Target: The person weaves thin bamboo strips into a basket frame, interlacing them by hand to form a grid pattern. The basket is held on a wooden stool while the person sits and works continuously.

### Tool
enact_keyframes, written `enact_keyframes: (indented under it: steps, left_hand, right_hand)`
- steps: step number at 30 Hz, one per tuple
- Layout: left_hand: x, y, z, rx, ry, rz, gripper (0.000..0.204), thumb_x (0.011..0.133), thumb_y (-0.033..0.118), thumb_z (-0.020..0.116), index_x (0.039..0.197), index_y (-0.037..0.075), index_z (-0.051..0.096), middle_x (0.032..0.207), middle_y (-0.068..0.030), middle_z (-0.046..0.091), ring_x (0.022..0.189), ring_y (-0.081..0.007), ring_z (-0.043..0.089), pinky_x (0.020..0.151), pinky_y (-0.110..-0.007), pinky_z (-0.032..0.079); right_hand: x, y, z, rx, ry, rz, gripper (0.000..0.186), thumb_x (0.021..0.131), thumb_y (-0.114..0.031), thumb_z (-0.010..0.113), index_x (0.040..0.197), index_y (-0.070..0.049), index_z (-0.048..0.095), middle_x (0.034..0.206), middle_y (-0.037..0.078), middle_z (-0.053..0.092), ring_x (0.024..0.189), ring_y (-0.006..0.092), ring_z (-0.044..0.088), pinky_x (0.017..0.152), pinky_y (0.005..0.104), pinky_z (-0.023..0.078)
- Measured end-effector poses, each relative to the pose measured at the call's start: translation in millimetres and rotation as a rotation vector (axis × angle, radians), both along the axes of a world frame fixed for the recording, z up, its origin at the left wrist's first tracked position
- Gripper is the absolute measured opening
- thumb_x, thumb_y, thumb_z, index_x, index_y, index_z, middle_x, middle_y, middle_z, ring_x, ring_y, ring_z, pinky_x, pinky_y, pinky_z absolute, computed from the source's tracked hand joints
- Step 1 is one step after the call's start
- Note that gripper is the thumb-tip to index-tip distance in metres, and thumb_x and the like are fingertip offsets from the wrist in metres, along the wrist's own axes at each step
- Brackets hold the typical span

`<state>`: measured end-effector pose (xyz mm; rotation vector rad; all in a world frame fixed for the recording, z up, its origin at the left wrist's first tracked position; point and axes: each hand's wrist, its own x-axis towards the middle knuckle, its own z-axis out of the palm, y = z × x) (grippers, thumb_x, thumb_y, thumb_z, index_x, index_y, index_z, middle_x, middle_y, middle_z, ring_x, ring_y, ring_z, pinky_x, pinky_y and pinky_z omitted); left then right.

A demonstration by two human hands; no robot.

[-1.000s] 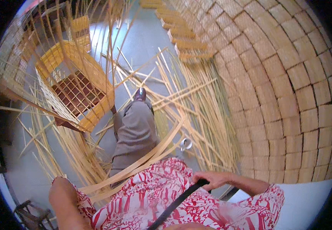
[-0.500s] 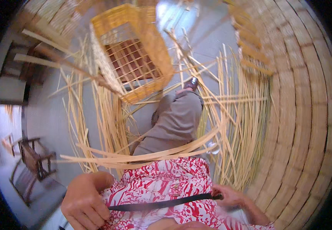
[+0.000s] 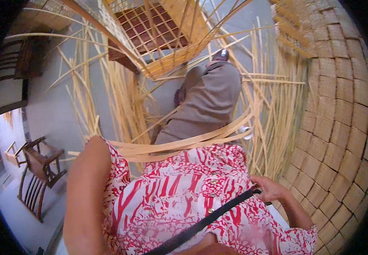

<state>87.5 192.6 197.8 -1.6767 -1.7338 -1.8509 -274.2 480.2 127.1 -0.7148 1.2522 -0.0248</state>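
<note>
My right hand [image 3: 269,189] is closed around one end of a black strap [image 3: 209,219] at the right side of my red and white patterned shirt [image 3: 171,182]. The strap slants across my front down to the bottom edge, where its other end is out of view. My bent left arm [image 3: 88,199] fills the lower left, elbow up. The left hand lies beyond the lower edge and cannot be seen. Several pale flat strips [image 3: 184,144] rest across my lap, over grey trousers [image 3: 205,104].
An openwork woven basket [image 3: 179,25] stands ahead over a dark red-brown stool [image 3: 150,25]. Long split strips [image 3: 124,102] lie on the floor to the left, with more strips [image 3: 273,123] at right. Woven matting [image 3: 333,110] covers the right side. Wooden chairs [image 3: 43,159] stand at left.
My left hand has gone from beside my waist out past the lower edge, elbow raised. The strap has swung from nearly level to a slant. My right hand appears higher in view.
</note>
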Motion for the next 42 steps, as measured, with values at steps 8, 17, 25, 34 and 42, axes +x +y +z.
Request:
enact_keyframes:
  steps: [8, 17, 25, 34, 42]
  left_hand:
    - [8.0, 30.9, -26.8, 0.014, 0.046, 0.072, 0.026, 0.098, 0.025, 0.054, 0.111, 0.006, 0.065, 0.103, -0.017, 0.059, 0.088, -0.0265, 0.059, 0.072, -0.034, 0.047]
    - [-7.3, 52.1, -26.0, 0.315, -0.1, 0.479, 0.026, 0.103, 0.02, 0.05, 0.117, 0.006, 0.066, 0.125, -0.0219, 0.058, 0.107, -0.035, 0.06, 0.089, -0.043, 0.052]
    - [-25.8, 55.5, -43.3, 0.33, -0.192, 0.643, 0.041, 0.099, 0.033, 0.06, 0.126, 0.002, 0.063, 0.128, -0.0238, 0.059, 0.111, -0.0376, 0.061, 0.091, -0.046, 0.05]
    - [-31.1, -38.5, -65.7, -0.305, -0.79, 1.854, 0.023, 0.086, 0.009, 0.071, 0.108, 0.005, 0.067, 0.103, -0.0146, 0.068, 0.099, -0.0295, 0.066, 0.085, -0.039, 0.052]
    - [8.0, -89.7, -134.8, -0.524, -0.618, 2.281, 0.019, 0.083, 0.01, 0.072, 0.1, 0.004, 0.067, 0.099, -0.0149, 0.066, 0.096, -0.034, 0.064, 0.081, -0.04, 0.051]
  right_hand:
    - [-15.8, 12.3, -30.1, -0.01, -0.111, -0.15, 0.032, 0.081, -0.009, 0.073, 0.107, -0.006, 0.055, 0.099, 0.001, 0.06, 0.094, 0.0137, 0.057, 0.085, 0.0309, 0.049]
    - [-35.7, -76.0, -19.7, -0.312, 0.077, -0.467, 0.028, 0.091, -0.019, 0.071, 0.112, -0.005, 0.059, 0.108, 0.006, 0.067, 0.101, 0.0162, 0.064, 0.091, 0.0328, 0.051]
    - [-45.3, -133.5, -24.6, -0.699, 0.255, -0.534, 0.014, 0.096, -0.012, 0.062, 0.106, -0.002, 0.06, 0.096, 0.005, 0.068, 0.091, 0.0135, 0.065, 0.084, 0.0288, 0.053]
    - [-15.9, -345.2, -18.0, -1.809, 0.8, 0.062, 0.022, 0.091, -0.022, 0.067, 0.107, -0.008, 0.069, 0.104, 0.014, 0.07, 0.104, 0.0319, 0.065, 0.094, 0.041, 0.046]
    - [34.0, -406.4, -59.8, -1.549, 0.478, 0.222, 0.015, 0.093, -0.017, 0.063, 0.098, -0.003, 0.066, 0.087, 0.014, 0.069, 0.083, 0.0355, 0.066, 0.074, 0.0405, 0.052]
